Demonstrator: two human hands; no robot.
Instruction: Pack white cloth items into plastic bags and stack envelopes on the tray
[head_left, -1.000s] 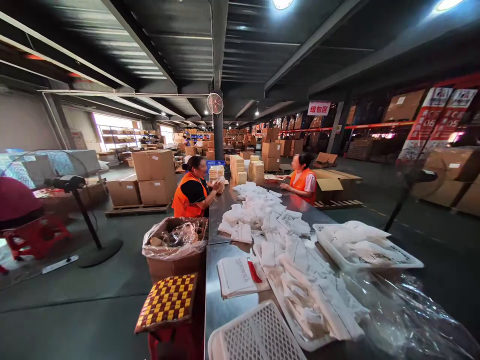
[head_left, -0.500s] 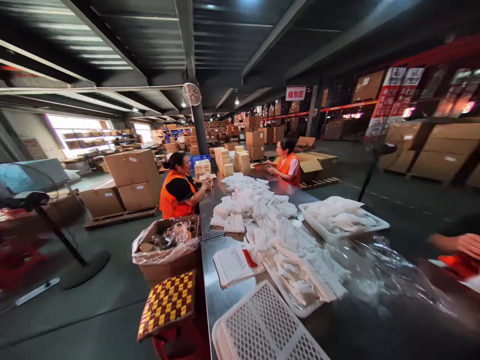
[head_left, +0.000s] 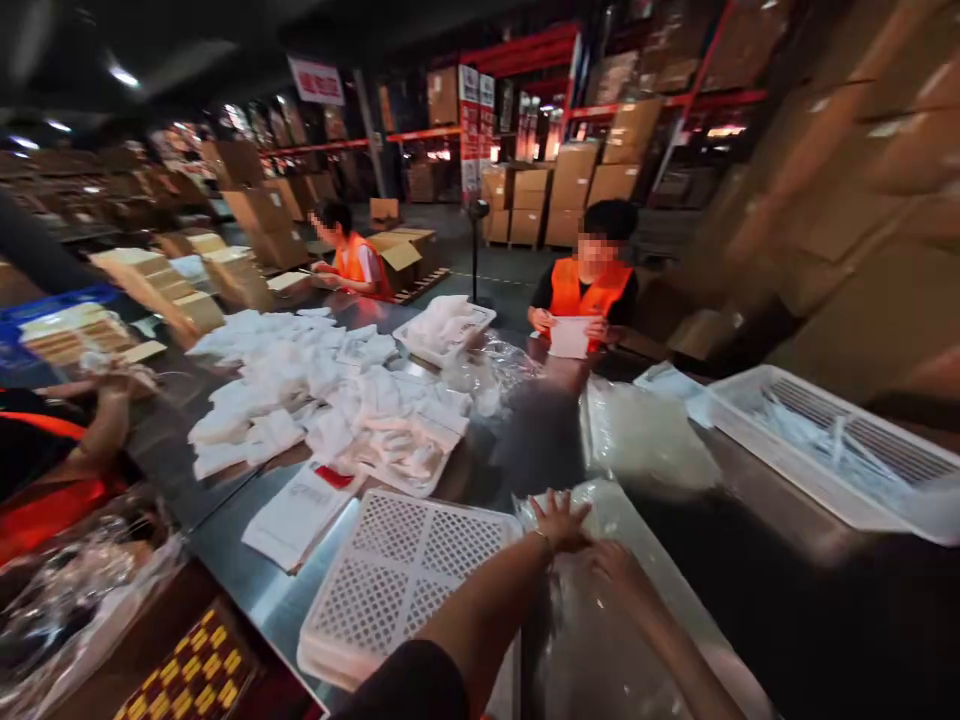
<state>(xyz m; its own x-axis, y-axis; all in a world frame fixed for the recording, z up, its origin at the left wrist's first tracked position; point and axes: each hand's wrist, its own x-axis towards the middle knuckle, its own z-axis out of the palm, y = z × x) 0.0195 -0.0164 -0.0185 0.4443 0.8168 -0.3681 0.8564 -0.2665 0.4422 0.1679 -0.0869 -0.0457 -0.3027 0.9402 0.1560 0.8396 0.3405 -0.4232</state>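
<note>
My left hand point(head_left: 561, 522) reaches forward with its fingers spread, over the far left part of a stack of clear plastic bags point(head_left: 600, 640) on the dark table. My right hand point(head_left: 616, 562) is just beside it, over the same stack and close to the left fingers. Its own fingers are blurred and partly hidden, so I cannot tell whether they grip anything. Left of my forearm lies an upside-down white lattice basket point(head_left: 420, 550). Another pile of clear bags point(head_left: 645, 440) lies beyond my hands.
White packets point(head_left: 277, 380) are heaped on the table, with printed sheets point(head_left: 300, 510) nearer me. A white basket point(head_left: 840, 450) stands at right, a white tray point(head_left: 442, 335) farther back. Across the table a person point(head_left: 589, 290) holds a white sheet; other people work at left.
My view has swung right and down. Both my arms have come into view, reaching over the clear bags. The person across the table now shows fully.
</note>
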